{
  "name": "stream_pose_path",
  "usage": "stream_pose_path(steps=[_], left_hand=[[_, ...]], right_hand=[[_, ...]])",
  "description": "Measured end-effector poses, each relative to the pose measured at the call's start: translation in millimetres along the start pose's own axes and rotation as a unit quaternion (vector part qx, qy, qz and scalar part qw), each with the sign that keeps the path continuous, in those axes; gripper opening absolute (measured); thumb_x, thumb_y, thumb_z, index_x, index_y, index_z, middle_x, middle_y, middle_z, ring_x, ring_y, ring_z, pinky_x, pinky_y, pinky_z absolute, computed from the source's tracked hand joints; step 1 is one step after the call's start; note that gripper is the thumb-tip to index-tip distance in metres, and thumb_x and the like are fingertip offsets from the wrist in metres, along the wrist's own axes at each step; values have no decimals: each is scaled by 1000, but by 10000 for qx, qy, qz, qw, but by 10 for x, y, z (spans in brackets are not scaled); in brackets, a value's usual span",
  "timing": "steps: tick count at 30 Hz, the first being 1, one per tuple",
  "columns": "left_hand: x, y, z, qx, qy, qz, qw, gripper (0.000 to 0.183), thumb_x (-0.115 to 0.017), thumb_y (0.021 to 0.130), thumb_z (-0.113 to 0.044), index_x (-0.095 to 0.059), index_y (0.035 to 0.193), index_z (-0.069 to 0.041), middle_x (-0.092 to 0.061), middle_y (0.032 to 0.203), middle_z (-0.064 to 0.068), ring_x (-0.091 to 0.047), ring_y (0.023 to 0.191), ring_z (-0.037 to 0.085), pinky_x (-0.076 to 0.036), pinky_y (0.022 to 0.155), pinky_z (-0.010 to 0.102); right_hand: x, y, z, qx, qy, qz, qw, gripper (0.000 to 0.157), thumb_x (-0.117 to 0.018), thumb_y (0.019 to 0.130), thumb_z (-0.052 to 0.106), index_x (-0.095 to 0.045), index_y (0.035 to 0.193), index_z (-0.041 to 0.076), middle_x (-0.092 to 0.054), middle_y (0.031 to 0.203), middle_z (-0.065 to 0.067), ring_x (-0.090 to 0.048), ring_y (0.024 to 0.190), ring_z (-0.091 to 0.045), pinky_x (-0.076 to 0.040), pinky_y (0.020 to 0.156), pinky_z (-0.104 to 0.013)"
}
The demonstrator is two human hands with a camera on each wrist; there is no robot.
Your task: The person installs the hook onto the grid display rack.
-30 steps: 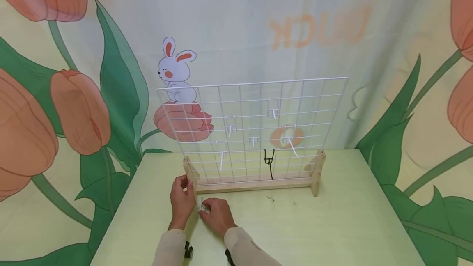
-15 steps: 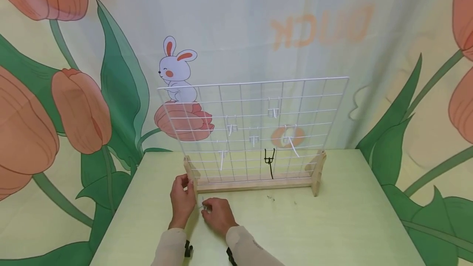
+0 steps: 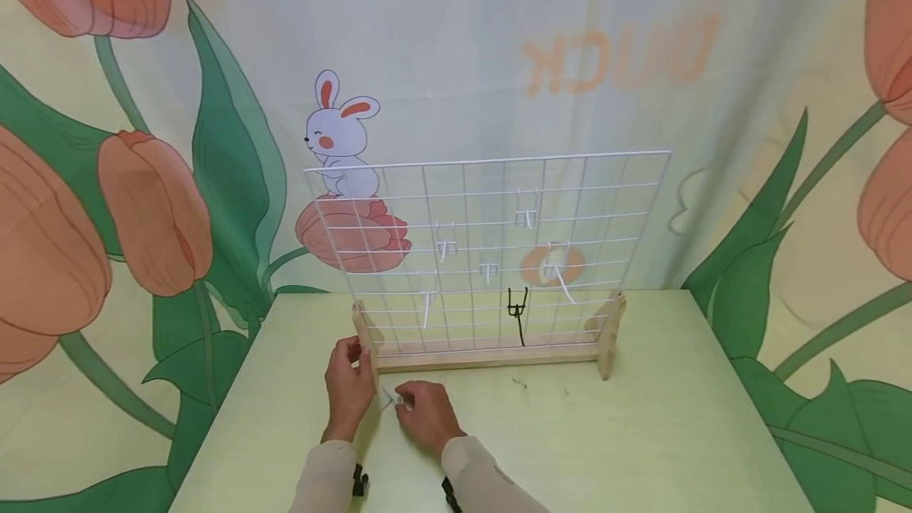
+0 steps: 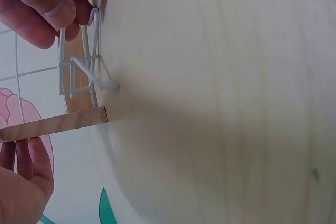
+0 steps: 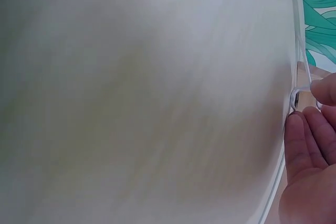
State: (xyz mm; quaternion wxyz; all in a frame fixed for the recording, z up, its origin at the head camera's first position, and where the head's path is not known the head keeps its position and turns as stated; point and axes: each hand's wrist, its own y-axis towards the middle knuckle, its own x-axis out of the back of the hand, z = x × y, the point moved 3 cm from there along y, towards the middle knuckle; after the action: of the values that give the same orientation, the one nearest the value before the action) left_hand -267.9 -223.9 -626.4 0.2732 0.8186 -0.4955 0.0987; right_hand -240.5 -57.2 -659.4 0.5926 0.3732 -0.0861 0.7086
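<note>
A white wire hook (image 3: pixel 388 397) is pinched between the thumb and fingers of my right hand (image 3: pixel 427 416), low over the table at the left foot of the rack. In the left wrist view the hook (image 4: pixel 79 72) shows its two long wires, a small square frame and a short prong with a rounded tip. My left hand (image 3: pixel 349 388) rests its fingertips on the outer side of the rack's left wooden foot (image 4: pixel 58 123). In the right wrist view, part of the hook (image 5: pixel 300 92) shows beside my right thumb; the fingers hide the rest.
The white wire grid rack (image 3: pixel 470 212) stands behind my hands on its wooden base (image 3: pixel 492 359). Several white hooks and one black hook (image 3: pixel 518 309) hang on it. Small dark marks (image 3: pixel 520 383) lie on the table (image 3: pixel 641 450) in front. A printed curtain hangs behind.
My right hand has shifted slightly right, and the hook in it has turned from upright to slanted. My left hand has stayed at the wooden foot.
</note>
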Motion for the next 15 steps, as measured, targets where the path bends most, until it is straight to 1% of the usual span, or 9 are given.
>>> stream_pose_path(steps=[7, 11, 15], left_hand=[[22, -6, 2, -23, -47, 50, 10000, 25, -61, 106, -7, -58, 129, -1, -67, 120, 19, -71, 111, 36, -63, 88, 51], [24, -4, -11, -40, -44, 46, 10000, 25, -62, 105, -7, -58, 129, -1, -67, 120, 19, -71, 111, 36, -63, 88, 52], [7, -5, -24, 32, -30, 63, 10000, 25, -62, 106, -8, -59, 129, -2, -67, 120, 19, -71, 112, 35, -63, 88, 51]], right_hand=[[44, 24, -8, 37, -226, 52, 9997, 20, -80, 89, 5, -82, 109, 8, -81, 95, -1, -72, 82, -6, -58, 75, -20], [69, 53, -25, 38, -189, 88, 9998, 19, -78, 91, 4, -82, 109, 8, -82, 97, -2, -74, 86, -7, -59, 76, -20], [75, 80, -86, 13, -170, 65, 9998, 18, -77, 91, 4, -83, 108, 8, -82, 97, 0, -75, 88, -6, -60, 77, -20]])
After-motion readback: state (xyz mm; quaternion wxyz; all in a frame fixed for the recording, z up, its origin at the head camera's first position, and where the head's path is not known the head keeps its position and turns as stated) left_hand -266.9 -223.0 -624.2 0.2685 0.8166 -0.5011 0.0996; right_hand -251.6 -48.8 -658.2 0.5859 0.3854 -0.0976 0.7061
